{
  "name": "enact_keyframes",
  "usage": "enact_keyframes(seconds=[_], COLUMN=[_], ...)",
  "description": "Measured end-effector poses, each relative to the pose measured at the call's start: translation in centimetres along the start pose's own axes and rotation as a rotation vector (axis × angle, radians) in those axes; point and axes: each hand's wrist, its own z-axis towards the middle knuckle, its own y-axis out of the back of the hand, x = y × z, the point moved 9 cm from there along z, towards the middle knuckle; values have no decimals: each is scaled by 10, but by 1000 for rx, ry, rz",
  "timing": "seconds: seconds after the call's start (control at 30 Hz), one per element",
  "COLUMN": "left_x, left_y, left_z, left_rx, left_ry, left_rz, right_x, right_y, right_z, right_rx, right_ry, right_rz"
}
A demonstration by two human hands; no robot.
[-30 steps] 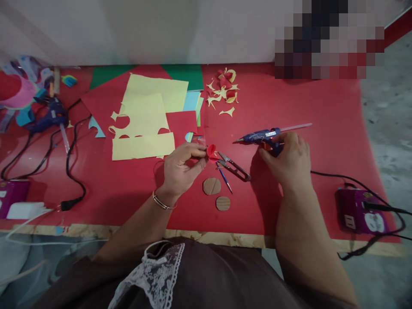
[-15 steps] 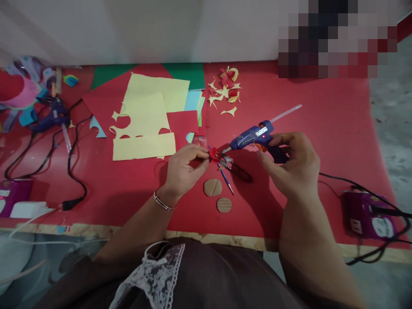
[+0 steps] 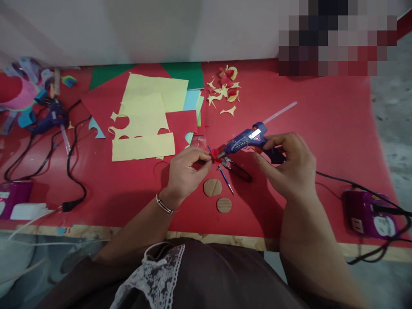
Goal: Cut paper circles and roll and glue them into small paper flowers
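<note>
Between thumb and fingers, my left hand [image 3: 189, 169] pinches a small red paper piece [image 3: 215, 154], which looks curled or petal-like. My right hand [image 3: 289, 163] is wrapped round the handle of a blue hot glue gun [image 3: 246, 140] with a clear glue stick [image 3: 280, 112] poking out of its back. The gun's nozzle points left and meets the red piece, or nearly so. Under the nozzle lie a dark-handled cutting tool [image 3: 238, 169] and a thin blue pen-like stick [image 3: 225, 180]. Two cardboard discs [image 3: 212, 188] rest just nearer to me.
Yellow paper sheets [image 3: 144, 107] with round cut-outs lie over red and green sheets on the left. Paper scraps [image 3: 227, 90] are heaped behind the gun. A second glue gun [image 3: 51, 116] sits far left with black cables. Purple power boxes [image 3: 368, 214] stand at both sides.
My right hand has brought the glue gun left and slightly down, so its nozzle is now at the red paper piece. The left hand has shifted slightly right.
</note>
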Motion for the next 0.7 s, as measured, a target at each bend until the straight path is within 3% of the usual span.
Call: enact_keyframes(seconds=[0.7], left_x=[0], left_y=[0], left_z=[-1], left_rx=[-7], left_ry=[-9], left_rz=[27], right_x=[1], right_y=[0], right_z=[0], right_rx=[14], right_ry=[38], right_rz=[-6])
